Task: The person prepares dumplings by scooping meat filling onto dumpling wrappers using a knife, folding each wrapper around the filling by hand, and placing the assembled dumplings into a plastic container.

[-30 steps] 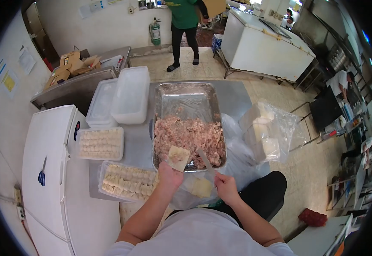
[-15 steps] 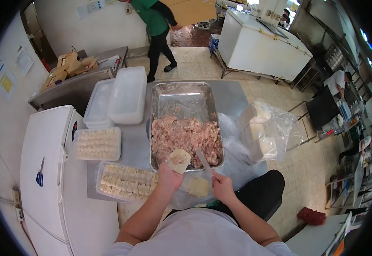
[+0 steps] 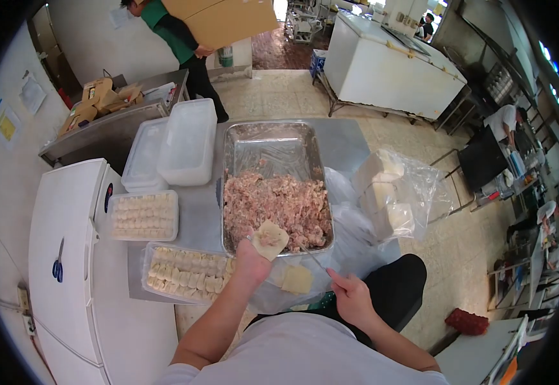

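My left hand (image 3: 252, 262) is closed on a dumpling wrapper (image 3: 270, 241) with a little meat filling on it, over the near edge of the metal tray (image 3: 268, 127). Raw ground meat (image 3: 276, 205) fills the near part of that tray. In my right hand (image 3: 352, 298) is the handle of a spreading knife (image 3: 311, 256), its blade pointing at the meat by the tray's near right corner. A stack of wrappers (image 3: 297, 280) lies on clear plastic between my hands. Left of the tray, a plastic container (image 3: 144, 273) holds rows of folded dumplings (image 3: 186, 269).
Another dumpling container (image 3: 143, 215) and stacked lidded boxes (image 3: 188, 144) stand on the left of the table. Bagged wrapper stacks (image 3: 382, 192) lie at right. A white fridge (image 3: 67, 256) borders the left. Beyond the table, a person in green (image 3: 164, 29) carries a cardboard box (image 3: 228, 22).
My right hand has moved right and slightly down, and the knife has turned more edge-on. My left hand stays nearly in place with the wrapper. The person in green has walked left with the box.
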Motion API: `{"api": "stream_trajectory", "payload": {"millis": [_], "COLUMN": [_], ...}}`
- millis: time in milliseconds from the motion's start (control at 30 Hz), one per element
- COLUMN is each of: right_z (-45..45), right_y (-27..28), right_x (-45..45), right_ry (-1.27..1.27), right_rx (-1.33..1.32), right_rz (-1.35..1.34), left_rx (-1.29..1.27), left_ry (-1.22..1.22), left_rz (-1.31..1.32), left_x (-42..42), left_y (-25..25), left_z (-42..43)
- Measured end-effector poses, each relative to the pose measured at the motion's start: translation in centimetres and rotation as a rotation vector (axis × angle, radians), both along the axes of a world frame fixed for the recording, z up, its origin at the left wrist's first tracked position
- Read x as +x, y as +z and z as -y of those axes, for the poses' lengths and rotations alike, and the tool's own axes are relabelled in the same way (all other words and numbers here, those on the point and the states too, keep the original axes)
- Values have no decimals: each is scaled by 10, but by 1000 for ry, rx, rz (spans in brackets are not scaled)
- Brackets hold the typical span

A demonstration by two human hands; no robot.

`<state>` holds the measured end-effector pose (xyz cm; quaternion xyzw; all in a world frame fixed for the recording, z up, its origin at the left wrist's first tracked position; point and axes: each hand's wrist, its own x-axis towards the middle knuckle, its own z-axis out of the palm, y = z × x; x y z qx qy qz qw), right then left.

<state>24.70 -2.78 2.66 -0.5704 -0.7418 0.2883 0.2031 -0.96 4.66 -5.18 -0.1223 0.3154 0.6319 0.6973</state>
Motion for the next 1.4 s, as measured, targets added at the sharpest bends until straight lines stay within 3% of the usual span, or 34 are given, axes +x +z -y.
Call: {"api": "stream_trajectory", "payload": {"millis": [200, 400, 500, 567, 600, 667, 700, 800, 900, 967, 1067, 1200, 1300, 1400], "right_z": [-20, -21, -28, -31, -31, -32, -33, -32, -36, -41, -52, -62, -58, -52], "right_y": [-10, -50, -45, -27, -22, -32, -36, -36, 7, 24, 53, 61, 25, 7], "right_x": [-46, -48, -52, -55, -56, -58, -59, -59, -62, -55, -32, -16, -35, -66], "right_ry": [115, 164, -270, -292, -303, -180, -119, 202, 249, 288, 326, 225, 79, 31], "right_rx": [284, 222, -985, -1071, -1115, -938, -850, -158, 84, 127, 99, -7, -278, -499], "right_rz": [272, 177, -816, -900, -942, -826, -767, -265, 20, 132, 191, 104, -317, -557], "left_rx": [48, 110, 257, 304, 280, 215, 236, 343, 479, 485, 569, 528, 517, 490], "left_ry": [-69, -175, -370, -486, -587, -778, -775, -701, -608, -675, -735, -662, -627, -699], "left_rz": [24, -80, -253, -482, -730, -1229, -1319, -1513, -1562, -1612, -1714, -1536, -1363, -1296], "left_x": [9, -5, -34, -50, -55, -61, -60, -56, -59, -59, -62, -56, -42, -26], "left_y": [16, 27, 30, 60, 58, 50, 52, 54, 51, 80, 66, 69, 65, 64], "left_z": [1, 3, 10, 16, 15, 13, 14, 14, 13, 16, 16, 22, 33, 42]}}
